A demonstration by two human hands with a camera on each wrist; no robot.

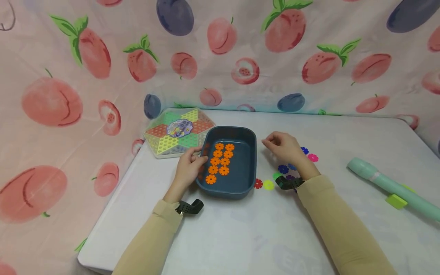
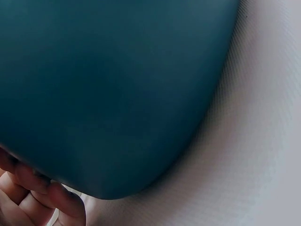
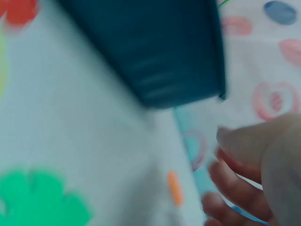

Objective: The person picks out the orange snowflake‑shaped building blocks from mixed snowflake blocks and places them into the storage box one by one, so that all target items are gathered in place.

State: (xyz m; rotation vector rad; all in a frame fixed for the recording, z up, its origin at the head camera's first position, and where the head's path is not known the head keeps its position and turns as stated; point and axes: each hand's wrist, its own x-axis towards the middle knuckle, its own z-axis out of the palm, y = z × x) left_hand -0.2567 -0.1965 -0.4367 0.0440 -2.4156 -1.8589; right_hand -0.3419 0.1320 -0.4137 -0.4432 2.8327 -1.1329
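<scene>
A dark blue-grey rectangular tray (image 1: 240, 152) stands on the white table, with several orange flower-shaped discs (image 1: 224, 170) in two columns on its left half. My left hand (image 1: 187, 168) grips the tray's left side, thumb over the rim. In the left wrist view, its curled fingers (image 2: 66, 202) show at the lower left against the tray's outer wall (image 2: 108, 108). Just off the tray's right side hovers my right hand (image 1: 283, 147), fingers loosely bent, with nothing visible between thumb and fingers. An orange disc (image 3: 175, 188) lies beyond its fingertips in the right wrist view.
Red, yellow, green, blue and pink flower discs (image 1: 269, 185) lie scattered under the right forearm. A hexagonal Chinese checkers board (image 1: 163, 143) sits behind the tray's left. To the right lies a mint-green tube (image 1: 388, 183) over a lime-green block (image 1: 396, 201). Fruit-patterned cloth (image 1: 220, 76) hangs behind.
</scene>
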